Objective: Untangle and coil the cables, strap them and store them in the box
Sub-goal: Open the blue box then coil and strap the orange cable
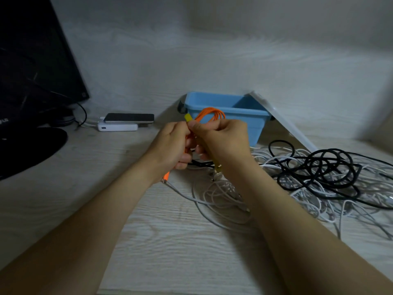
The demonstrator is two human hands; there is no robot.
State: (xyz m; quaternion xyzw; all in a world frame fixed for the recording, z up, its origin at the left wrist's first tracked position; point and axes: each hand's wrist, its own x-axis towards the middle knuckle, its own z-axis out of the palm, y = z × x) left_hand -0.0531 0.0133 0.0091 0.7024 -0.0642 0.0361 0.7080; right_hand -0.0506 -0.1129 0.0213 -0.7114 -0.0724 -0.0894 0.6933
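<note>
Presently the left hand [172, 145] and the right hand [221, 141] both grip the coiled orange cable [217, 116] - long axis 12 to 6 - with the yellow strap [188, 117] pinched under the right thumb. The blue box [255, 126] sits just beyond at 12 o'clock, nearer the right hand.

Surface: pale wood-grain table [170, 241], running up to a wall at the far side.

- Far centre: blue box [255, 128], open, standing upright.
- Right of the box: white lid [282, 122], tilted, top edge against the box, lower edge on the table.
- Right: black cable [331, 167], loosely looped and tangled, lying over the white ones.
- Centre to right: white cables [221, 194], a spread tangle of thin loops.
- Far left of centre: white power bank [118, 127], flat, with a phone [129, 118] lying on top.
- Left: round black monitor base [27, 150], with a thin black lead [85, 116] just beside it.
</note>
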